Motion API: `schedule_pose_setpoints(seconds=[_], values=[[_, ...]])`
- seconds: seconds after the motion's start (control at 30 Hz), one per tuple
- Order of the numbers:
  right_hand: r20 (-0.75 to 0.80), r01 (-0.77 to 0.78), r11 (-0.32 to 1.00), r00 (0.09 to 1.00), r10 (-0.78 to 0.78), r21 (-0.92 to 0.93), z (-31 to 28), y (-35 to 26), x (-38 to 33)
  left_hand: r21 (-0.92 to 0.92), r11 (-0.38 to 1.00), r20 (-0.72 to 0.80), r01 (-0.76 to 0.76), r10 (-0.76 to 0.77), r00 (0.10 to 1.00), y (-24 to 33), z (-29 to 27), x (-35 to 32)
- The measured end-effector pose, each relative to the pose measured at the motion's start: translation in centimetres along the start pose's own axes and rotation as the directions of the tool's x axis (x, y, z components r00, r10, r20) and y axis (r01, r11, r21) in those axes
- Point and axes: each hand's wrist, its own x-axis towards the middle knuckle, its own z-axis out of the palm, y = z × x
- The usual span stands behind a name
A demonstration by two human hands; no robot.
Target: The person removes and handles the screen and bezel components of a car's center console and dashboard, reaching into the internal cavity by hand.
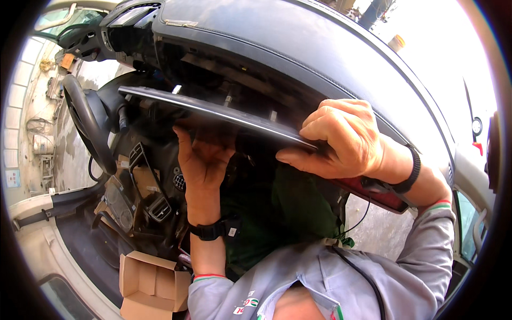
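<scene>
A long, thin black panel (229, 114) with a pale edge, perhaps a display, stretches in front of the dashboard opening, seen nearly edge-on. Several small light tabs stick up along its far side. My right hand (344, 141) pinches the panel's right end, with the thumb below and bent fingers above. Beneath the panel's middle, my left hand (205, 160) is turned palm up, its thumb apart from the curled fingers. Those fingers are partly lost in shadow, and nothing shows in the hand; whether they touch the panel is not visible.
A dashboard (250, 37) spans the far side, its centre section exposed. The steering wheel (85, 125) stands at left. Below it lie a black vent trim frame (152, 184) and cardboard pieces. An open cardboard box (152, 282) sits at lower left. A red-edged dark part (381, 197) lies under my right forearm.
</scene>
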Motion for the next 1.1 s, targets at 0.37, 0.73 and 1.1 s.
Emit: schedule_pose_setpoints(seconds=[0.37, 0.73, 1.1], values=[[0.021, -0.051, 0.998, 0.998, 0.052, -0.021, -0.7, 1.0, 0.9, 0.067, 0.997, 0.128, 0.037, -0.045, 0.991, -1.1, 1.1, 1.2], [-0.024, -0.060, 0.997, 0.998, 0.059, -0.038, -0.1, 1.1, 0.5, 0.342, 0.940, 0.148, 0.019, -0.074, 0.986, -0.8, 2.2, 1.6], [-0.023, 0.022, 0.998, 0.999, -0.023, -0.055, -0.2, 0.8, 0.4, 0.379, 0.923, 0.087, 0.067, -0.108, 0.990, -0.5, 1.1, 1.8]])
